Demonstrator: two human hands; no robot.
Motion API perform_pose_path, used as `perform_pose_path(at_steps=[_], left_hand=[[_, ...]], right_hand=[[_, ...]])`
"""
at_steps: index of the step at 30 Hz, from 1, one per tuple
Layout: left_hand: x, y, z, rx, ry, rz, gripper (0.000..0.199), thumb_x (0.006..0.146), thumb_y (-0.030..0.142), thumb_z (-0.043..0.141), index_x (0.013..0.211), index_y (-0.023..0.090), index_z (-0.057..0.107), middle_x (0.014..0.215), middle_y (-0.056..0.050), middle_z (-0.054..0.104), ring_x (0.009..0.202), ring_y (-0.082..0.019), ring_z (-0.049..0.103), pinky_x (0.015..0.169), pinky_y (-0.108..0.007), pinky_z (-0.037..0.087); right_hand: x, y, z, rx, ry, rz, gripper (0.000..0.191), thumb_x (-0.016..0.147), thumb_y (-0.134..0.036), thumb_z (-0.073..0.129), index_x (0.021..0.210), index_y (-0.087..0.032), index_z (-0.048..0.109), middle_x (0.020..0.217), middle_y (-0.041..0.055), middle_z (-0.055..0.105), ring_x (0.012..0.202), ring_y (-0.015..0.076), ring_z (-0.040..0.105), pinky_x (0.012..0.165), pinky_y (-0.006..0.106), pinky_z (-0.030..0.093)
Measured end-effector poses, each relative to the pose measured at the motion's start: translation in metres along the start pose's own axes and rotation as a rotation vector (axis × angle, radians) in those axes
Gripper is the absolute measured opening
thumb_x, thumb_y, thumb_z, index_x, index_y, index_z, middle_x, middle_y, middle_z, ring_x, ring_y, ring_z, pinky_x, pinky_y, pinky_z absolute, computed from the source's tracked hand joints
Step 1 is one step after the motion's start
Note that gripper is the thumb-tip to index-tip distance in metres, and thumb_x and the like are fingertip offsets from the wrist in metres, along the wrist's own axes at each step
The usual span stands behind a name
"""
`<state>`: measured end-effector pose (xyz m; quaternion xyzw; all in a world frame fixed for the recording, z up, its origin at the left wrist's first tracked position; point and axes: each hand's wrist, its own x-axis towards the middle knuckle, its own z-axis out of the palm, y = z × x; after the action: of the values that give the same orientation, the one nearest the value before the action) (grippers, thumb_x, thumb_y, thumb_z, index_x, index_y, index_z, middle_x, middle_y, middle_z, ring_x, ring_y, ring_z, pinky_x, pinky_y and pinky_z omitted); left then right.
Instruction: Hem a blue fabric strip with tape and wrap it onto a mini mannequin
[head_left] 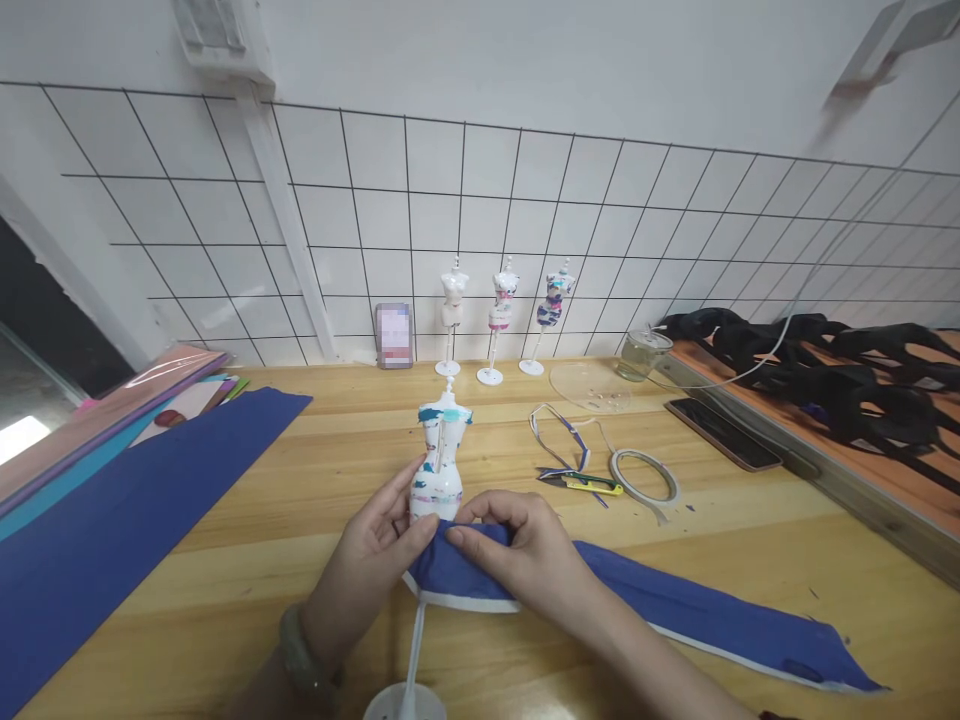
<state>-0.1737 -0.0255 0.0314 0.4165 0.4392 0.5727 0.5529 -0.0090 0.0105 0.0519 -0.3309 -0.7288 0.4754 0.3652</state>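
Observation:
A small white dress form (439, 470) with teal and pink smears stands tilted on its round base before me. A long blue strip (712, 610) with a white lower edge runs from its hips across the table to the right. My left hand (375, 550) wraps the side of the form, its thumb pressing the strip's end against the hips. With thumb and fingertips, my right hand (525, 545) pinches the strip's upper edge just right of that thumb. The fingers behind the form are partly hidden.
Behind are three small dress forms (499, 315) and an upright phone (395, 335). Thread snips (585, 482), a tape roll (643, 478), a dark phone (722, 434) and a glass jar (643, 356) lie to the right. Blue sheet material (150, 540) covers the left side.

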Motion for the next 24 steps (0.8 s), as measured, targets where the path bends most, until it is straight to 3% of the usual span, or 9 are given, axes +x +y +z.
perform_pose_path(at_steps=[8, 16, 24], left_hand=[[-0.0018, -0.0027, -0.0001, -0.057, -0.005, 0.0, 0.053, 0.075, 0.029, 0.065, 0.125, 0.022, 0.045, 0.121, -0.006, 0.061, 0.113, -0.02, 0.052, 0.09, -0.025, 0.044], [-0.0018, -0.0064, 0.0013, -0.097, -0.037, 0.054, 0.061, 0.07, 0.018, 0.07, 0.124, 0.023, 0.042, 0.118, -0.008, 0.061, 0.102, -0.02, 0.059, 0.082, -0.026, 0.048], [-0.0009, -0.0026, 0.0011, -0.056, -0.037, 0.028, 0.059, 0.073, 0.021, 0.068, 0.125, 0.024, 0.04, 0.123, -0.008, 0.058, 0.106, -0.018, 0.056, 0.083, -0.023, 0.047]], right_hand=[[0.0, 0.0004, 0.0026, -0.034, 0.027, 0.007, 0.011, 0.076, -0.024, 0.061, 0.069, -0.016, 0.064, 0.063, -0.001, 0.063, 0.059, 0.0111, 0.054, 0.056, 0.021, 0.041], [-0.0001, -0.0003, 0.0025, -0.038, 0.027, 0.014, 0.01, 0.076, -0.021, 0.059, 0.067, -0.016, 0.061, 0.059, -0.0035, 0.055, 0.055, 0.009, 0.047, 0.053, 0.02, 0.037], [-0.0011, 0.0006, 0.0022, -0.039, 0.018, 0.019, 0.01, 0.077, -0.02, 0.058, 0.069, -0.016, 0.062, 0.06, -0.0035, 0.056, 0.057, 0.0092, 0.048, 0.055, 0.019, 0.038]])
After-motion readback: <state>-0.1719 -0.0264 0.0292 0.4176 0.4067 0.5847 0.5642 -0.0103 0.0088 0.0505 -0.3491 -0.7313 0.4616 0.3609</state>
